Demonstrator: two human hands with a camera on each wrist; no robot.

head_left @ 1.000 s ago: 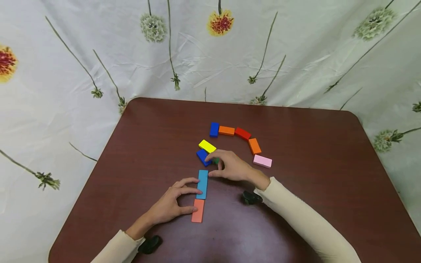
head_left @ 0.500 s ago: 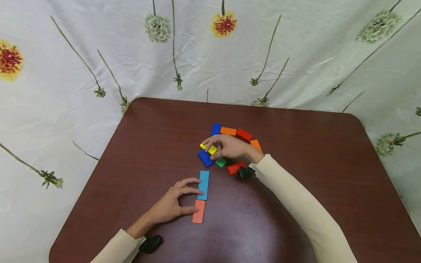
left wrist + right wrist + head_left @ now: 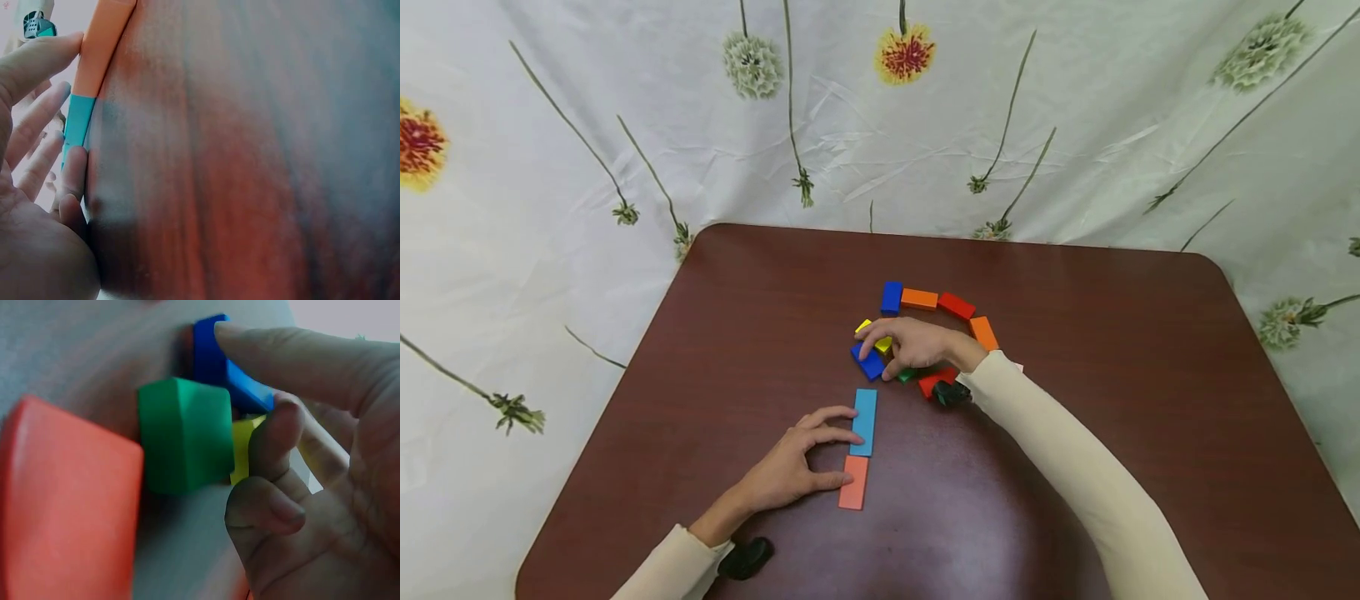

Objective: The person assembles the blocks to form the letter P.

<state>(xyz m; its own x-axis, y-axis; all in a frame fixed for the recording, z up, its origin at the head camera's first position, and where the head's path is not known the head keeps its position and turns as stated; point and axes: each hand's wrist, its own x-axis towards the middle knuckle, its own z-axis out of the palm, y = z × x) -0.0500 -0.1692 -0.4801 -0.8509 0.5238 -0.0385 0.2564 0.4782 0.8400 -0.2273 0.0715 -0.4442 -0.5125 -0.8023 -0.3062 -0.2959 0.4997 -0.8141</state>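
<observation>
My left hand [image 3: 782, 467] rests its fingertips on the light blue block [image 3: 867, 417], its thumb on the salmon block [image 3: 853, 493]. These two flat blocks lie end to end in a line. Farther off, my right hand [image 3: 917, 343] pinches a dark blue block [image 3: 868, 364] between thumb and index finger. In the right wrist view the thumb lies on the top end of that blue block [image 3: 210, 353]. Beside it are a yellow block [image 3: 883, 345], partly covered by fingers, and a green block [image 3: 187, 434]. A red block [image 3: 932, 383] sits near the right wrist.
Behind the right hand, a curve of blocks runs from another dark blue one [image 3: 892, 297] through orange [image 3: 919, 299] and red [image 3: 957, 305] to a second orange [image 3: 983, 332]. The sleeve hides most of a pale block. A flowered cloth [image 3: 850, 108] hangs beyond the table [image 3: 760, 275].
Over the last second my right hand went from beside the green block up to the yellow one, then back down to the dark blue block. My left hand has stayed put.
</observation>
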